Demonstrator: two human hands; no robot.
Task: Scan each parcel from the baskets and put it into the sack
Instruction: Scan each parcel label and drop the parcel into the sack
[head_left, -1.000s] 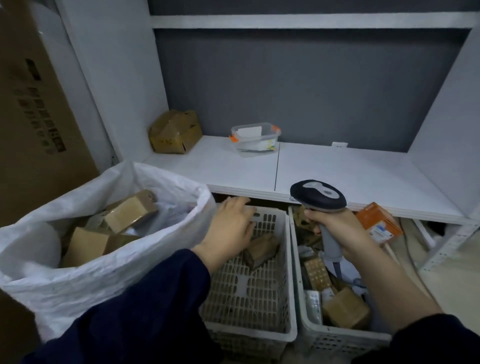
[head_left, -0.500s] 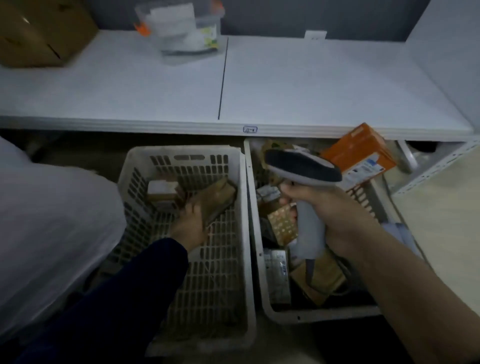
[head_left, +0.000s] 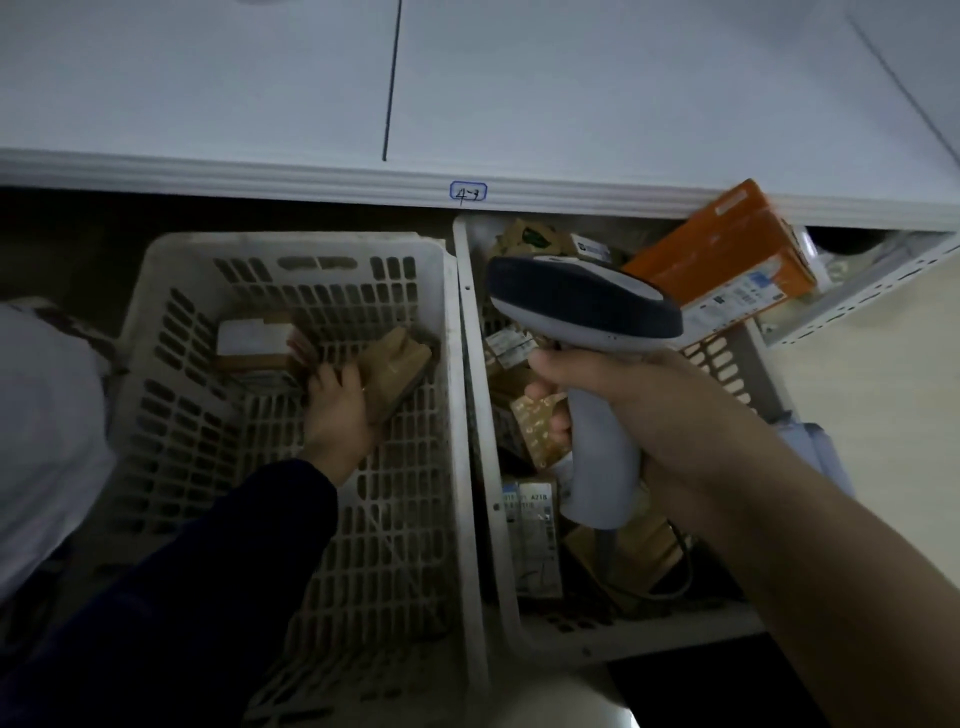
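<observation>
From the head camera, the left hand (head_left: 340, 410) reaches down into the left basket (head_left: 291, 244), its fingers closed over the near end of a small brown parcel (head_left: 397, 371) that lies tilted against the basket's right wall, near the back. Just beside it to the left sits a second parcel with a white label (head_left: 254, 343). The brown parcel looks like a taped cardboard box: probably light, stiff enough to take a firm squeeze, with tape that may be a little slick. The best hold is likely across its short sides, leaving the label face bare. I cannot tell where its barcode is. The right hand (head_left: 623, 395) is wrapped tight round the grip of the scanner (head_left: 582, 301), held above the right basket (head_left: 470, 364), which is crowded with small parcels and an orange box (head_left: 727, 254). The white sack (head_left: 47, 441) shows at the left edge, close beside the left basket.
</observation>
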